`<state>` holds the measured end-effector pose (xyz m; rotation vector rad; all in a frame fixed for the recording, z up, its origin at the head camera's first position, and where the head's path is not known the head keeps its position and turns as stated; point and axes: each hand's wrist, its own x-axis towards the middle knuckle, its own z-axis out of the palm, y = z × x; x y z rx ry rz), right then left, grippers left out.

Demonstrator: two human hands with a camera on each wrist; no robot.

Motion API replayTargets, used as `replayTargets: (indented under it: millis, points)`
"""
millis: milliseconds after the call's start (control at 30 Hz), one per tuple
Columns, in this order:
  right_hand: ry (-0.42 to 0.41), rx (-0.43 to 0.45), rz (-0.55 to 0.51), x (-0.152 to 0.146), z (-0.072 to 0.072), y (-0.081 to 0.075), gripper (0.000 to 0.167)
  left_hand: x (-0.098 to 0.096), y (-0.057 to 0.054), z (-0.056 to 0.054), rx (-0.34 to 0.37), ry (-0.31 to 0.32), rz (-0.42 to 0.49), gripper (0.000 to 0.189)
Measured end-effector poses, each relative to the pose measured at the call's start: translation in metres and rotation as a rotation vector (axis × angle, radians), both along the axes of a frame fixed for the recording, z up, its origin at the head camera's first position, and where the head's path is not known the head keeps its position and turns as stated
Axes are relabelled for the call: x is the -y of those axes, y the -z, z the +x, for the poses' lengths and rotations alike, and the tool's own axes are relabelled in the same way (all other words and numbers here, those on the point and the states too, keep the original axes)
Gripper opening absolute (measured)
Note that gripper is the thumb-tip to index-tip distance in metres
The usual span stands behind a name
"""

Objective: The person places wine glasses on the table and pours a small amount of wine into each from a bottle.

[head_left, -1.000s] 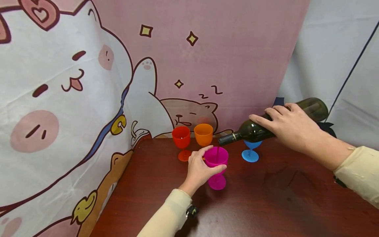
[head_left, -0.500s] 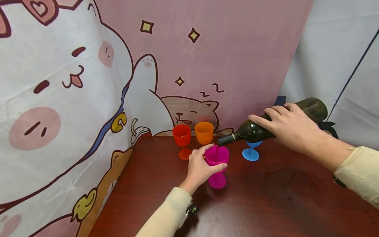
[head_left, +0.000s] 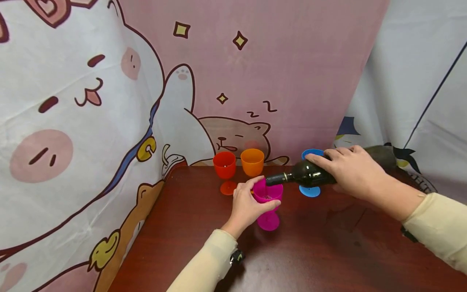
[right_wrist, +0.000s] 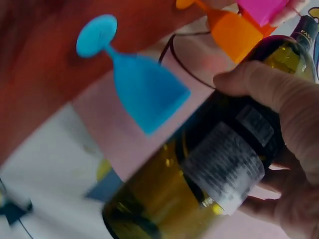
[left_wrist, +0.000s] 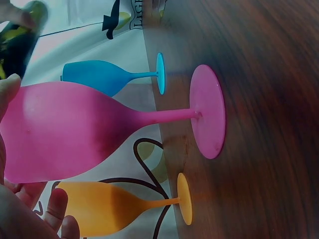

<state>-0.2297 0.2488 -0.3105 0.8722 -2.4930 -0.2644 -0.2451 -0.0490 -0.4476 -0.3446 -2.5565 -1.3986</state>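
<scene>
Standing leftmost on the desk (head_left: 175, 227), a red goblet (head_left: 224, 165) is followed by an orange goblet (head_left: 252, 163). By the left grip (head_left: 245, 205), the bowl of an upright magenta goblet (left_wrist: 65, 132) is held. Over its rim the bottle (head_left: 310, 173) is pointed neck-leftward, long axis near horizontal, mouth slightly lower. A blue goblet (head_left: 310, 191) is partly hidden behind the bottle, which is clasped in the right grip (head_left: 355, 170). Apparently "PAV" is lettered on the neck (right_wrist: 305, 34); label (right_wrist: 224, 167) print is blurred.

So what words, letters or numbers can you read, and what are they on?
"Z", twice: on the pink cloth, above the sleeping bear.
"PAV", perhaps more: on the neck of the bottle.
Labels on the bottle: too blurred to read.
Black letters on the white cloth: too unclear to read.
</scene>
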Motion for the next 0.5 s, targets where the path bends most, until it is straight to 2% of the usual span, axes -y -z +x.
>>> replayTargets:
  millis: [167,267,400,500]
  points:
    - [0.077,0.23,-0.182,0.009,0.003,0.028,0.096,0.0,0.0,0.0,0.009,-0.011,-0.001,0.084]
    - [0.111,0.354,-0.338,0.012,0.006,0.04,0.094,0.0,-0.001,0.001,0.014,-0.005,0.008,0.082]
    - [0.128,0.462,-0.597,0.007,0.013,0.052,0.101,0.001,-0.001,0.001,0.011,0.001,0.017,0.082]
    - [0.145,0.511,-0.777,-0.008,0.022,0.058,0.102,0.001,-0.001,0.002,0.01,-0.003,0.013,0.083]
